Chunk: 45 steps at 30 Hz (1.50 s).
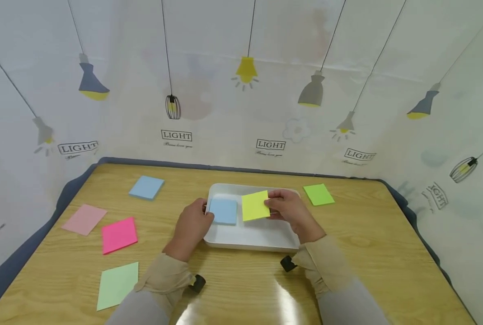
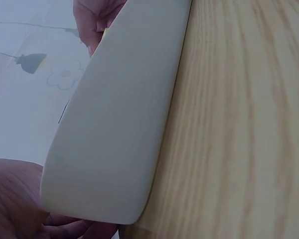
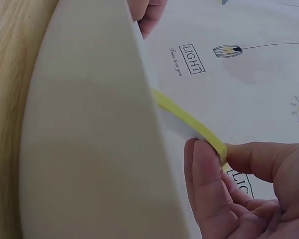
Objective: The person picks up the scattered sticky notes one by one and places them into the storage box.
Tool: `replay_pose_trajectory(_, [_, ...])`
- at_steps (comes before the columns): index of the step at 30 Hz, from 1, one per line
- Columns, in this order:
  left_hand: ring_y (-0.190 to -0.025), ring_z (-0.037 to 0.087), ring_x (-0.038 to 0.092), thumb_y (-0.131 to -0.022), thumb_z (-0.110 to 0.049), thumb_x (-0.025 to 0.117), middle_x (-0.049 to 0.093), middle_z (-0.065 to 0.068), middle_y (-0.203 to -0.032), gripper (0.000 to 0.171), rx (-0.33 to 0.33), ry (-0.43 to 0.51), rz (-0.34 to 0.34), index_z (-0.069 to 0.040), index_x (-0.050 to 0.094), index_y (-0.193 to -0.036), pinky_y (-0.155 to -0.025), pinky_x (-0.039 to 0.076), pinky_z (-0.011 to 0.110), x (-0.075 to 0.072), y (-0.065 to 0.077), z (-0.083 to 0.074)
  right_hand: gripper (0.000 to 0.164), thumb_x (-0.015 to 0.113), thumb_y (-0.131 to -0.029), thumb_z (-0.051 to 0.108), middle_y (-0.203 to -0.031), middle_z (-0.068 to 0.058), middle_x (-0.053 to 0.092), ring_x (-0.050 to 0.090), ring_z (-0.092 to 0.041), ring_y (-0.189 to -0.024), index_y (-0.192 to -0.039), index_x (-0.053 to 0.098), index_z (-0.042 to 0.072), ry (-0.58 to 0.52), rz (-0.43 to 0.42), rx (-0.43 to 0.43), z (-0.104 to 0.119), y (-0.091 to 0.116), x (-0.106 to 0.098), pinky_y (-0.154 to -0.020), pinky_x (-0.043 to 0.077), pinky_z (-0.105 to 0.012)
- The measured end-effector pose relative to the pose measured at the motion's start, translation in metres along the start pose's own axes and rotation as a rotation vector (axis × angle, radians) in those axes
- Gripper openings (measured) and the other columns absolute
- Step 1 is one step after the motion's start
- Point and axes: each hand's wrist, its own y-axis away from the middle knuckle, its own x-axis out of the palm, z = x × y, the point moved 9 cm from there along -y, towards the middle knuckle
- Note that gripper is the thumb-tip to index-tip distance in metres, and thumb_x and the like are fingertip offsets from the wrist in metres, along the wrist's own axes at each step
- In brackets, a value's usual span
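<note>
One broad white backdrop (image 1: pixel 213 27) fills the far side, printed with hanging lamps and the word LIGHT. In front of it, a wooden table (image 1: pixel 367 234), light shining off its near part. And there's the white tray (image 1: pixel 261 234), set near the middle, its long side facing the person.

Now the hands! The left hand (image 1: pixel 190 225) grips the tray's left end, thumb by the rim. Over on the other side, the right hand (image 1: pixel 292 210) pinches a yellow pad (image 1: pixel 254 206) by its right edge, thumb against fingers.

On to the paper squares: pale green (image 1: pixel 118 284) lies nearest the person on the left, then pale pink (image 1: pixel 84 220) farther out, with hot pink (image 1: pixel 119 235) just beside it. Light blue (image 1: pixel 146 187) sits beyond them, towards the backdrop. The yellow pad is up over the tray's middle, tilted; whether it touches the bottom, I can't tell. A blue pad (image 1: pixel 222 212) lies inside the tray's left part, close to the left thumb, while lime green (image 1: pixel 319 194) rests on the table just past the tray's far right corner.
</note>
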Motion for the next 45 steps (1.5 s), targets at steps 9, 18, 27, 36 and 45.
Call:
replay_pose_trajectory(9, [-0.098,0.022,0.056,-0.089,-0.024,0.05,0.061,0.01,-0.118,0.04,0.009,-0.006,-0.01,-0.009,0.051,-0.127,-0.078,0.052,0.043,-0.004,-0.003,0.001,0.035,0.064,-0.085,0.012,-0.107,-0.018,0.063,0.064,-0.022,-0.08,-0.117,0.053,0.003,-0.021,-0.042,0.056,-0.005,-0.01,0.015,-0.068,0.057,-0.033])
replay_pose_trajectory(18, [-0.101,0.022,0.055,-0.089,-0.022,0.051,0.061,0.011,-0.118,0.039,-0.001,-0.018,-0.014,-0.007,0.052,-0.125,-0.08,0.051,0.043,-0.005,0.0,0.002,0.037,0.064,-0.084,0.008,-0.103,-0.016,0.06,0.063,-0.021,-0.084,-0.119,0.052,0.004,0.031,-0.036,0.086,-0.012,-0.009,0.018,-0.07,0.057,-0.032])
replay_pose_trajectory(27, [-0.104,0.023,0.054,-0.089,-0.021,0.05,0.06,0.012,-0.121,0.041,-0.001,-0.019,-0.004,-0.005,0.051,-0.127,-0.084,0.05,0.045,0.0,0.001,0.003,0.041,0.064,-0.084,0.009,-0.1,-0.015,0.065,0.063,-0.017,-0.073,-0.122,0.052,0.0,0.16,-0.052,0.048,-0.017,-0.008,0.016,-0.068,0.056,-0.033])
replay_pose_trajectory(36, [-0.1,0.023,0.055,-0.088,-0.02,0.051,0.062,0.013,-0.117,0.041,0.004,-0.042,-0.016,-0.004,0.051,-0.126,-0.08,0.051,0.044,0.0,0.002,0.001,0.038,0.059,-0.088,0.02,-0.081,-0.011,0.069,0.061,-0.015,-0.064,-0.118,0.056,-0.003,0.389,-0.083,-0.013,-0.013,-0.005,0.015,-0.064,0.054,-0.032])
replay_pose_trajectory(45, [-0.099,0.023,0.056,-0.089,-0.021,0.051,0.062,0.013,-0.117,0.041,0.024,-0.043,-0.023,-0.004,0.051,-0.127,-0.079,0.052,0.044,0.002,0.0,-0.003,0.045,0.057,-0.09,0.027,-0.074,-0.004,0.07,0.061,-0.014,-0.068,-0.124,0.053,-0.001,0.45,-0.083,-0.024,-0.009,-0.001,0.006,-0.072,0.051,-0.035])
